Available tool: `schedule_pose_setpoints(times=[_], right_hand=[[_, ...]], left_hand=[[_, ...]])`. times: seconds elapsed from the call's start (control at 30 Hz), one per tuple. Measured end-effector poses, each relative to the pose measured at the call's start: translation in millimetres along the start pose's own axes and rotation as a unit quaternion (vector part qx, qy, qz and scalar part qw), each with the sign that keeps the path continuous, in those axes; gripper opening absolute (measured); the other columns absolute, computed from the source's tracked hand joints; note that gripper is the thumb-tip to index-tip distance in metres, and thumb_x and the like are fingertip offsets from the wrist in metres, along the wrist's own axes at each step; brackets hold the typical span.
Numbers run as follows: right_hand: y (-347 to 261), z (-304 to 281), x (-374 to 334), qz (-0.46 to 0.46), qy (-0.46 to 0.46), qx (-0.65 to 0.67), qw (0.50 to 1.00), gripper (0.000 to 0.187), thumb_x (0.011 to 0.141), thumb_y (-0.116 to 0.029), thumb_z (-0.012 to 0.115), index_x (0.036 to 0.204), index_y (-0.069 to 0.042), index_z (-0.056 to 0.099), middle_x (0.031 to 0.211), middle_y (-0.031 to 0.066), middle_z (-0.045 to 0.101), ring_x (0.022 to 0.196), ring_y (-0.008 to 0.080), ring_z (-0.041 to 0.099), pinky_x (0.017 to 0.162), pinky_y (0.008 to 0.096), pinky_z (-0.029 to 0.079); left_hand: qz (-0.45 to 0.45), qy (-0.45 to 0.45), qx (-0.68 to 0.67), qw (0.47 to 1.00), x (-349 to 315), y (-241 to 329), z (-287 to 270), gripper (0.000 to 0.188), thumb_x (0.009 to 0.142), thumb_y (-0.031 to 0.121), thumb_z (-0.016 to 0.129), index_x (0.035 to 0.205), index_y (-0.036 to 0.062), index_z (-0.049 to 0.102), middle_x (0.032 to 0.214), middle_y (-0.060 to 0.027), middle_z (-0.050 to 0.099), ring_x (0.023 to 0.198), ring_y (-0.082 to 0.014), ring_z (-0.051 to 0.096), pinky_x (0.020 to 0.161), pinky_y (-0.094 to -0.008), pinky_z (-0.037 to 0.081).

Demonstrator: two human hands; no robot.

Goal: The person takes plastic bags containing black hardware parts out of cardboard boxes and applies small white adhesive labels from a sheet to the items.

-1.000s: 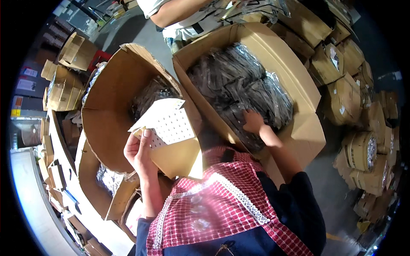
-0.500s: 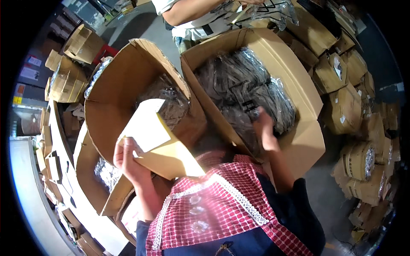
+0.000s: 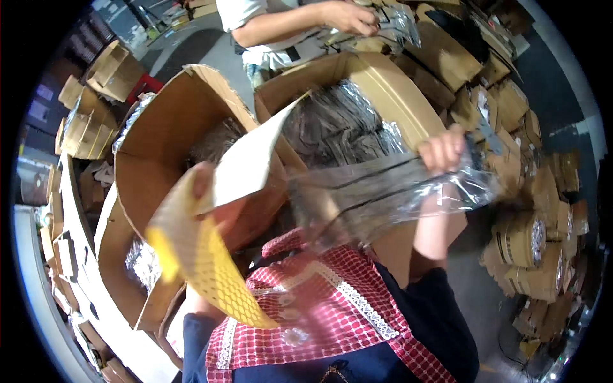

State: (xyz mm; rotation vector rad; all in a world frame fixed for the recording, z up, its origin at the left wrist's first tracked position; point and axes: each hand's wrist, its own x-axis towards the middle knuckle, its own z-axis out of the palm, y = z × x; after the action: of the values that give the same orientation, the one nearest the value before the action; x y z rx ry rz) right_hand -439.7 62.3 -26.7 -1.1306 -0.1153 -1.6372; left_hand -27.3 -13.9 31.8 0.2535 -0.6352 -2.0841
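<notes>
My right hand (image 3: 442, 150) is closed on the end of a clear plastic bag (image 3: 383, 191) with thin dark rods or strips inside. The bag stretches leftward in front of my apron, above the near side of a large carton (image 3: 396, 86). More bags with dark contents (image 3: 338, 124) fill that carton. My left hand (image 3: 203, 182), smeared by motion, grips a curling sheet, white on one face (image 3: 252, 159) and yellow with a mesh pattern on another part (image 3: 220, 274). The sheet partly hides its fingers.
A tall open carton (image 3: 150, 143) at the left holds some bagged items. Across from me, a co-worker's hand (image 3: 350, 18) handles a clear bag (image 3: 399, 25). Stacked cartons (image 3: 523, 236) line the right side. A white table edge (image 3: 86, 223) runs along the left.
My right hand has lifted a bag out of the carton and moved up and right. The sheet in my left hand has swung and curled, turning its yellow part downward. The co-worker's hand has come further into view.
</notes>
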Motion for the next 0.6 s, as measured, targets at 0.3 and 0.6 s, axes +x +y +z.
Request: schedule_pose_setpoints(times=[0.3,0.6], right_hand=[[203.2,46.1,15.7,0.047,0.091,0.274,0.956,0.022,0.102,-0.027,0.054,0.085,-0.014,0.052,0.065,-0.0042,0.045,0.058,0.0086,0.043,0.056,0.0268,0.038],[285.9,55.2,39.7,0.135,-0.01,0.484,0.864,0.012,0.103,-0.021,0.046,0.098,-0.011,0.048,0.075,-0.0029,0.048,0.068,0.0077,0.045,0.059,0.0241,0.036]], left_hand=[[-0.285,-0.18,0.378,0.862,25.7,1.4,0.8,0.021,0.078,0.003,0.08,0.095,-0.0063,0.074,0.079,-0.0079,0.072,0.07,-0.0108,0.065,0.065,-0.0239,0.052],[-0.2,-0.192,0.366,0.888,9.6,-4.6,-39.0,0.016,0.077,0.004,0.079,0.09,-0.0047,0.076,0.08,-0.0084,0.073,0.07,-0.0118,0.064,0.064,-0.0259,0.048]])
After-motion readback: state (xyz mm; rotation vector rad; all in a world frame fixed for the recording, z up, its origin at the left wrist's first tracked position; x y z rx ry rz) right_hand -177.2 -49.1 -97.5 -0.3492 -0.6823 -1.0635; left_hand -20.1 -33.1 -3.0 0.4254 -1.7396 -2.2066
